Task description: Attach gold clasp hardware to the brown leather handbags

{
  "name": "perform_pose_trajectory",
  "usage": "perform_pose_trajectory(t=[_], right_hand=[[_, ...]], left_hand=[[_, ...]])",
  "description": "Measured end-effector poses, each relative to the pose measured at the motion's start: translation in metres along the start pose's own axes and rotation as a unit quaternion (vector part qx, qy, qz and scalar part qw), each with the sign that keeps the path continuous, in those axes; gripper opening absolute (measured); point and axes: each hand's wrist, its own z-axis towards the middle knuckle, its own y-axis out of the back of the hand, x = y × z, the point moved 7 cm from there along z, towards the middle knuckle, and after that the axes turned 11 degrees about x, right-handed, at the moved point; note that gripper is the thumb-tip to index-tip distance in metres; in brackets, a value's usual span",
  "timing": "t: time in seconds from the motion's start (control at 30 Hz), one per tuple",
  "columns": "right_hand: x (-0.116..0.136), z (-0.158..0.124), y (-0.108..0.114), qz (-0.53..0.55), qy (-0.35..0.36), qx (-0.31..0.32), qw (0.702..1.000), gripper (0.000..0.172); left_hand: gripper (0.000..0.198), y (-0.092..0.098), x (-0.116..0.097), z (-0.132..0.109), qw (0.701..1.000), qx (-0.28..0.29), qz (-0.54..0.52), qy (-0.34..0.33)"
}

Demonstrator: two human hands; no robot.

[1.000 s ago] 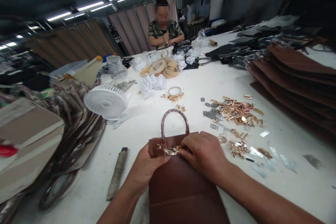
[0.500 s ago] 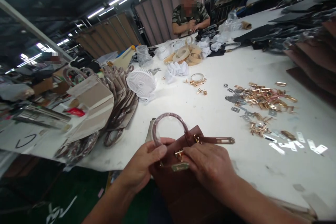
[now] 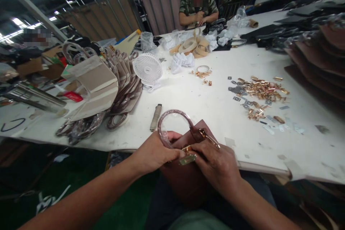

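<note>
I hold a small brown handbag (image 3: 185,179) over the near edge of the white table (image 3: 215,111). Its plastic-wrapped loop handle (image 3: 172,118) stands up above my hands. My left hand (image 3: 156,151) is closed on the bag's top by the handle base, thumb pressed near the gold clasp (image 3: 188,158). My right hand (image 3: 215,165) grips the bag front, its fingers pinched at the same clasp. A brown strap with a gold end (image 3: 210,138) sticks out to the right just above my right hand.
A pile of gold and silver fittings (image 3: 258,93) lies at the right. A white fan (image 3: 147,69), a stack of beige bags (image 3: 99,90) and a grey tool (image 3: 155,116) are to the left. Brown bags (image 3: 318,61) are stacked far right. Another person (image 3: 198,7) sits at the table's far end.
The bag has come off the table toward me and now hangs over the near edge. My view has swung left and back. Both hands stay on the clasp; the strap now points upward-right.
</note>
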Motion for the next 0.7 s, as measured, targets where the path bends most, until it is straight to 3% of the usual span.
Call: perform_pose_trajectory(t=[0.2, 0.37, 0.53, 0.7], right_hand=[[-0.007, -0.010, 0.005, 0.060, -0.002, -0.006, 0.998, 0.002], [-0.016, -0.017, 0.010, 0.091, -0.031, -0.008, 0.995, 0.009], [-0.019, -0.017, 0.018, 0.112, -0.074, 0.029, 0.991, 0.009], [-0.023, -0.011, 0.026, 0.134, -0.120, 0.052, 0.982, 0.011]], left_hand=[[0.036, -0.008, 0.004, 0.008, 1.000, -0.003, 0.014, -0.014], [0.032, -0.015, 0.002, 0.014, 0.999, 0.025, 0.020, -0.022], [0.026, -0.018, 0.003, 0.020, 0.996, 0.018, 0.083, 0.004], [0.023, -0.022, -0.001, 0.025, 0.997, 0.021, 0.071, -0.003]])
